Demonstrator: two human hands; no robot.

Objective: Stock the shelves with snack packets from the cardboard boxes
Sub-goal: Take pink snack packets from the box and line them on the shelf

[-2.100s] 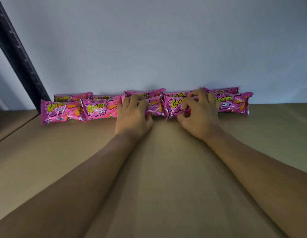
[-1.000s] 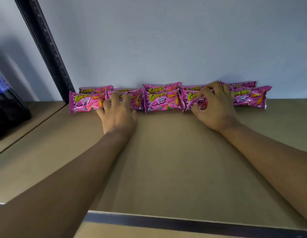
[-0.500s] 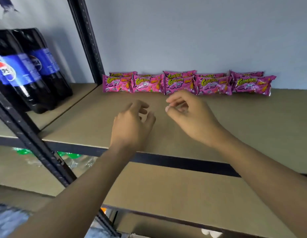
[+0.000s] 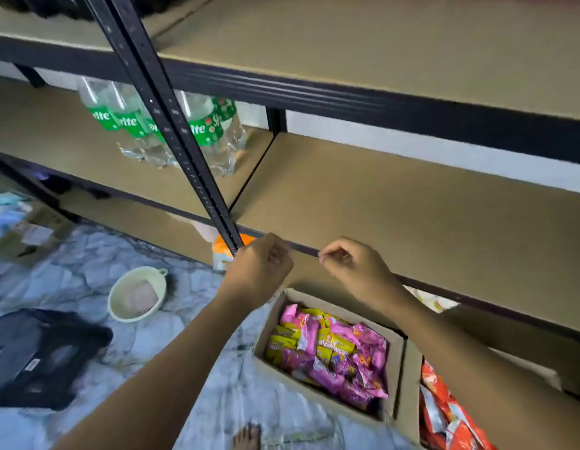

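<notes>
Loosely curled and holding nothing, my left grip (image 4: 261,264) and right grip (image 4: 353,267) are hovering side by side in front of the dark front edge of the bare brown shelf board (image 4: 395,216), above the open cardboard box (image 4: 265,323) sitting on the floor. The glossy pink and yellow snack packets (image 4: 330,355) are lying in a jumbled heap inside that box. A second cardboard box (image 4: 410,378), touching it on the right, is holding red-orange packets (image 4: 444,414).

I am judging the next reach to be a dip into the heap, and that is where things are liable to go wrong. Two colours of packet are lying crossed over each other, so a hasty handful is risking a mixed lot. The slick film is likely to let one slide out on the lift, while squeezing harder is risking crushed snacks. On the way back up my knuckles are going to be passing close to that shelf edge. A bump there could be knocking packets loose onto the pale patterned floor (image 4: 87,264) near my bare foot (image 4: 246,438). The box rim could also be catching a wrist.
</notes>
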